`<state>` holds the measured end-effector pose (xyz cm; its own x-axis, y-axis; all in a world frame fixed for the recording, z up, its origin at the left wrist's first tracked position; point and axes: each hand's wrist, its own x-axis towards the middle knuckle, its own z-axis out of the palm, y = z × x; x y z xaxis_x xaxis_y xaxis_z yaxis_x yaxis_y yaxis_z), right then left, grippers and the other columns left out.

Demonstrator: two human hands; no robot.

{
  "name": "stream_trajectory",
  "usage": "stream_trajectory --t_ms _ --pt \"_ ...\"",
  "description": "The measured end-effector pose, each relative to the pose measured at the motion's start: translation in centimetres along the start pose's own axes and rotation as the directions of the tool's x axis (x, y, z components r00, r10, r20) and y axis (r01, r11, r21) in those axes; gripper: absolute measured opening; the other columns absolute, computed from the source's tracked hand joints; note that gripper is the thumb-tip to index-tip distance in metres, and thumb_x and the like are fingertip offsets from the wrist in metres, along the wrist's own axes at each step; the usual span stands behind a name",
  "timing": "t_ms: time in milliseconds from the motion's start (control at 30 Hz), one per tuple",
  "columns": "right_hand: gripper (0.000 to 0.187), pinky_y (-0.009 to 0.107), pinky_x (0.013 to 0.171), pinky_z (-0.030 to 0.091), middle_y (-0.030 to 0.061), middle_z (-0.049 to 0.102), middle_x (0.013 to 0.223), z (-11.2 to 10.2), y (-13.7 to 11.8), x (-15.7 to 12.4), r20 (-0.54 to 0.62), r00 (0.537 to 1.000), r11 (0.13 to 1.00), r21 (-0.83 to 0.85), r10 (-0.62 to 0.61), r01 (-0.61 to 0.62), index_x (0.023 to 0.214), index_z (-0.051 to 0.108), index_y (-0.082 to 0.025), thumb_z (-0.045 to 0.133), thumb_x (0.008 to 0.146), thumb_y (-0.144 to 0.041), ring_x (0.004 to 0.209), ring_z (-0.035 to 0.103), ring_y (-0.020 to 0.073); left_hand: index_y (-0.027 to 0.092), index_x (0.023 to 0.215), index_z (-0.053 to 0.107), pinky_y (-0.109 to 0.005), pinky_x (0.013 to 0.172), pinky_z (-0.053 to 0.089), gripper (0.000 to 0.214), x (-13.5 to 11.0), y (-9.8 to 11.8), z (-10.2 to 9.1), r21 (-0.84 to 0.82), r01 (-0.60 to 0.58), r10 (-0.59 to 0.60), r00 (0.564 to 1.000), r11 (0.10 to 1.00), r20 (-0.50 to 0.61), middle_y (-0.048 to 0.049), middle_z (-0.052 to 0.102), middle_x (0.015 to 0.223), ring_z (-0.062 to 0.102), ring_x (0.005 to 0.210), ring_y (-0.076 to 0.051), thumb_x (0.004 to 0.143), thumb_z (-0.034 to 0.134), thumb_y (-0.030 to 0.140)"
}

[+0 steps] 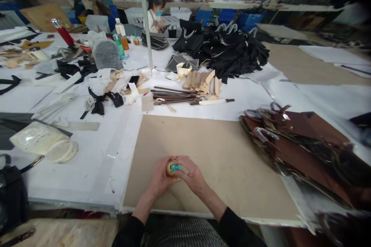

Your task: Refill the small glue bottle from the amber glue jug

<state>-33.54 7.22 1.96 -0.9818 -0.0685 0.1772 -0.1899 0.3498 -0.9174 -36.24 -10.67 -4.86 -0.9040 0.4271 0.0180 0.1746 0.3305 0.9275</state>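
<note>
In the head view, we see the small bottle [170, 169] held up between both hands, over the near part of a tan board [214, 139] that lies on the white surface [104, 177]. Our left hand [159, 176] curls round its body from nine o'clock, and our right hand [191, 173] closes in from three o'clock, thumb and fingers narrowed about the teal tip [176, 167].

Reckoning from the bottle, we find brown bags [307, 142] piled at three o'clock, lapping over the board's right edge. At twelve o'clock, just past the board, lie dark strips [174, 95]; beyond, towards one o'clock, a heap of black bags [223, 46] crowds the surface. A pale pole [146, 19] rises just short of twelve, partly blocking our sight of a stack of dark panels [155, 41], with a seated person [152, 15] behind. Black straps [106, 102] lie towards ten, a red flask [63, 32] farther off near eleven, and a whitish tub [43, 141] at nine.

We look down nearly along the bottle's long axis, its top towards us, while the teal tip points to three o'clock.
</note>
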Motion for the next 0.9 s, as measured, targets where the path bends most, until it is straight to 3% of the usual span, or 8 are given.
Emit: stream_trajectory --t_ms 267,533,700,800,900 --pt "0.02 0.047 0.094 0.056 0.0056 0.077 0.108 1.8 0.8 -0.1 0.029 0.999 0.988 -0.155 -0.018 0.022 0.113 0.072 -0.029 0.071 0.094 -0.036 0.104 0.068 0.0284 0.022 0.134 0.058 -0.053 0.111 0.044 0.068 0.0 -1.1 -0.4 0.023 -0.02 0.021 1.0 1.0 -0.014 -0.0115 0.065 0.133 0.059 0.124 -0.032 0.072 0.086 0.023" --pt "0.018 0.045 0.087 0.058 0.0058 0.076 0.101 2.4 0.0 0.5 0.011 0.999 0.965 -0.259 -0.049 0.05 0.106 0.069 -0.027 0.072 0.093 -0.038 0.099 0.068 0.0286 0.022 0.132 0.058 -0.052 0.111 0.044 0.059 -0.1 -0.5 -0.8 0.044 -0.025 0.024 1.0 0.999 0.013 -0.0108 0.063 0.135 0.057 0.126 -0.031 0.076 0.072 0.014" --pt "0.021 0.044 0.08 0.062 0.0074 0.074 0.101 3.8 0.9 -0.2 -0.147 0.989 0.952 -0.304 -0.026 -0.021 0.104 0.067 -0.026 0.076 0.089 -0.037 0.096 0.07 0.0296 0.021 0.137 0.055 -0.05 0.112 0.042 0.056 -0.1 0.0 -0.8 0.058 -0.043 0.042 0.999 0.997 0.019 -0.0118 0.062 0.136 0.055 0.128 -0.03 0.082 0.069 0.019" --pt "0.019 0.045 0.073 0.063 0.0099 0.072 0.101 5.3 2.1 -0.8 -0.282 0.96 0.943 -0.321 -0.003 -0.092 0.103 0.064 -0.026 0.072 0.09 -0.038 0.093 0.071 0.0305 0.022 0.136 0.056 -0.051 0.113 0.04 0.045 -0.2 0.2 -0.3 0.065 -0.026 0.026 1.0 0.998 -0.005 -0.0128 0.062 0.136 0.054 0.129 -0.03 0.091 0.061 0.023" --pt "0.017 0.047 0.076 0.064 0.0104 0.072 0.102 6.5 2.9 -1.2 -0.356 0.935 0.938 -0.325 -0.003 -0.12 0.102 0.063 -0.026 0.068 0.092 -0.039 0.096 0.071 0.031 0.021 0.135 0.055 -0.053 0.112 0.04 0.04 -0.3 0.2 0.5 0.071 0.016 -0.013 0.999 0.997 -0.044 -0.015 0.061 0.135 0.054 0.128 -0.031 0.096 0.055 0.027"
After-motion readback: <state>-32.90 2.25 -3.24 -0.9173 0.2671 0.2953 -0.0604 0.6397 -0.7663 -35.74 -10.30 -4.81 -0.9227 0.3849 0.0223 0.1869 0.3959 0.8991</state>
